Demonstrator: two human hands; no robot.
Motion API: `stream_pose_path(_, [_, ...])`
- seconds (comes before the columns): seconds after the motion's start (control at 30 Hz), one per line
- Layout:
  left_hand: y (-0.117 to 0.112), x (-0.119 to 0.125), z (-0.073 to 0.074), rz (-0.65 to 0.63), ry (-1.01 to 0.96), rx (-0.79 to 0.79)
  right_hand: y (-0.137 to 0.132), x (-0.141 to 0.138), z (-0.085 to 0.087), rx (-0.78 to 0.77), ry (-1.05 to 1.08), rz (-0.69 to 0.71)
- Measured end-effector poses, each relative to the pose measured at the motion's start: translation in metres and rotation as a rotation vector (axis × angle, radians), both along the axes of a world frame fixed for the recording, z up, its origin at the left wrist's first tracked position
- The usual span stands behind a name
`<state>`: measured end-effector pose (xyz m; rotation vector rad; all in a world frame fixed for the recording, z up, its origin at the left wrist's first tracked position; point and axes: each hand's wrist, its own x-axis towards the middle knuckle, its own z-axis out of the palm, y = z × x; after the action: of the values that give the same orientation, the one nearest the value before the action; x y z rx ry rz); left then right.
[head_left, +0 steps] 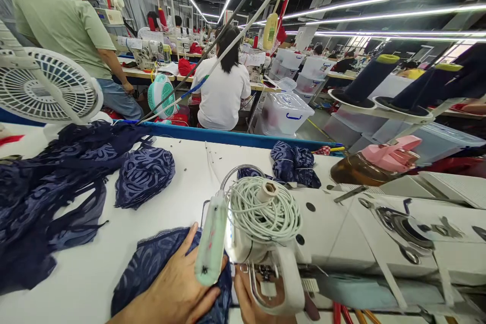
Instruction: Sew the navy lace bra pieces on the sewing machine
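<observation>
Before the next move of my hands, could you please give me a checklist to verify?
1. Left hand on the navy lace fabric: ok, resting on top.
2. Right hand away from the needle: cannot tell, the sewing machine partly hides it.
3. Fabric edge lined up at the needle: cannot tell, hidden.
4. Thread cones in place: ok, two in view.
5. Tabletop free of scraps: not ok, small dark bits lie there.
</observation>
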<state>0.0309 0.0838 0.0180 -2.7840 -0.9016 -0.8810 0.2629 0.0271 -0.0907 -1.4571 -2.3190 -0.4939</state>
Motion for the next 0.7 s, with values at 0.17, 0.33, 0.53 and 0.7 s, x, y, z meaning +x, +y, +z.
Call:
stream_pose_path(0.17, [0.001,0.002,0.006,-0.012,-0.002,0.033,0.0,0.0,0.006,0.003,-0.096,-0.002])
stream_pose_path(0.33, [-0.005,0.007,0.016,0.066,0.033,-0.026,0.005,-0.003,0.029,0.032,-0.104,0.001])
stream_pose_path(0.53, [-0.004,0.007,0.019,0.075,0.028,-0.077,0.017,-0.008,0.077,0.105,0.01,0.094])
stream_pose_path(0.7, [-0.002,0.002,0.018,0.002,0.085,-0.141,0.025,-0.016,0.104,0.124,0.213,0.17])
